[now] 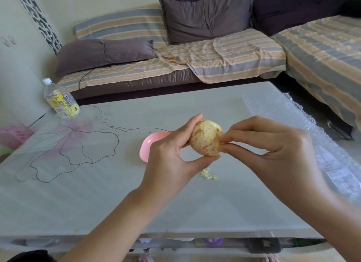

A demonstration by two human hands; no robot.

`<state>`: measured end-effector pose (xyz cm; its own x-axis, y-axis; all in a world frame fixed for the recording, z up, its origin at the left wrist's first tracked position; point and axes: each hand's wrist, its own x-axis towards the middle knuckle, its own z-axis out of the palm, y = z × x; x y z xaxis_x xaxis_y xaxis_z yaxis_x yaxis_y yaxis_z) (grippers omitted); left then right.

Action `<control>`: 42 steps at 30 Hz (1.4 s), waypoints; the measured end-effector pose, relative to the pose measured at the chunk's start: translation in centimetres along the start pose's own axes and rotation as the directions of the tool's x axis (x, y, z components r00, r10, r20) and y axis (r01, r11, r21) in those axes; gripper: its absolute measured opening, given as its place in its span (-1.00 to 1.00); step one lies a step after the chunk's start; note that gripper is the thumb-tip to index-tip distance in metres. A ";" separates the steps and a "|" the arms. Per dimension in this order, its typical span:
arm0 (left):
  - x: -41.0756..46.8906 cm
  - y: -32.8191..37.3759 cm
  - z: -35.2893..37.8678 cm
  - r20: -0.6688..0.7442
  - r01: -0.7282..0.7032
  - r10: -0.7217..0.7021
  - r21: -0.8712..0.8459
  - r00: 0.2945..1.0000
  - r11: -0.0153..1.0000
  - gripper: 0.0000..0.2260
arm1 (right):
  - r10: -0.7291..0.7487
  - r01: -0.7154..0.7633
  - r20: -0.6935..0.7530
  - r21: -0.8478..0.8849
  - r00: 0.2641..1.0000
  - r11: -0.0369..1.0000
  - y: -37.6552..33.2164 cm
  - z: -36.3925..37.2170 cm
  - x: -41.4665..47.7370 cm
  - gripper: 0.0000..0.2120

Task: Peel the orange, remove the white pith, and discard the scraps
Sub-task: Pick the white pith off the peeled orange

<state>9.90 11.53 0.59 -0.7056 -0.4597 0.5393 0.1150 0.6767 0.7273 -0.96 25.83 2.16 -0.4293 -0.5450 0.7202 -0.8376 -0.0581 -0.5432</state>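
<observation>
Currently, item one: your left hand (172, 156), raised over the table (97, 203), fingers curled round the orange (205, 142), with one digit under it and another over its top.

Item two: the orange itself, held in that grip above the middle of the table and not touching it. The rind is off the side facing you, and the surface is pale and patchy with white pith (210, 131) over orange flesh.

Item three: your right hand (273, 144), thumb and forefinger drawn together in a pinch at the right edge of the orange, the other fingers curled above them. You cannot tell from this view whether a loose strand sits inside the pinch.

Item four: scraps (208, 174), a small scatter of yellowish bits lying on the table just below the orange.

Item five: a pink dish (149, 147) on the table, behind your left hand and partly hidden by it. Its contents are out of sight.

Item six: a clear plastic bottle (60, 100) with a white cap and a yellow label, at the far left corner of the table.

Item seven: a sheet of bubble wrap (293, 117) along the right side of the table.

Item eight: a sofa (244, 52) with a striped cover, beyond the table, with dark cushions (207, 15) on it.

Item nine: a pink basket (13, 133) off the left edge of the table.
</observation>
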 end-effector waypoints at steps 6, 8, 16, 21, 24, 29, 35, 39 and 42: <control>-0.2 0.1 0.2 0.000 -0.026 0.026 0.022 1.000 0.999 -0.33 | -0.017 0.017 0.017 -0.006 1.000 1.000 0.0 -0.3 -0.2 -0.94; -0.3 0.1 0.1 0.000 -0.012 0.012 0.013 1.000 1.000 -0.33 | -0.033 0.034 0.028 -0.023 0.999 0.999 0.0 -0.3 -0.2 -0.93; -0.4 0.7 -0.3 0.004 0.108 -0.108 -0.098 0.994 0.989 -0.37 | -0.015 0.014 0.010 0.032 1.000 0.999 -0.1 0.2 -0.2 -0.94; -0.4 0.8 -0.4 0.029 0.155 -0.152 -0.154 0.988 0.976 -0.37 | 0.027 -0.027 -0.005 0.111 1.000 0.993 -0.2 0.2 0.0 -0.87; -0.4 0.9 -0.6 0.044 0.156 -0.151 -0.139 0.988 0.978 -0.36 | 0.015 -0.015 0.003 0.119 1.000 0.993 -0.2 0.1 0.0 -0.89; -0.5 0.9 -0.8 0.057 0.179 -0.172 -0.162 0.983 0.970 -0.37 | -0.072 0.072 0.016 -0.017 0.997 0.997 -0.1 0.4 0.1 -0.91; -0.7 0.6 -1.0 0.067 0.226 -0.216 -0.200 0.974 0.953 -0.38 | -0.207 0.225 0.111 -0.178 0.972 0.958 0.4 1.4 0.1 -0.84; -0.9 0.5 -0.6 0.076 0.285 -0.275 -0.215 0.958 0.934 -0.46 | -0.181 0.211 0.177 -0.170 0.968 0.963 0.7 2.0 0.1 -0.84; -1.0 0.5 -0.5 0.087 0.308 -0.296 -0.216 0.951 0.926 -0.60 | -0.174 0.210 0.200 -0.173 0.964 0.962 0.7 2.1 0.1 -0.82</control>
<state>11.02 12.06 0.60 -0.7661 -0.5875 0.2606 0.0404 0.3607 0.9318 -0.91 23.96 0.94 -0.2002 -0.6825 0.7029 -0.9546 -0.0255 -0.2967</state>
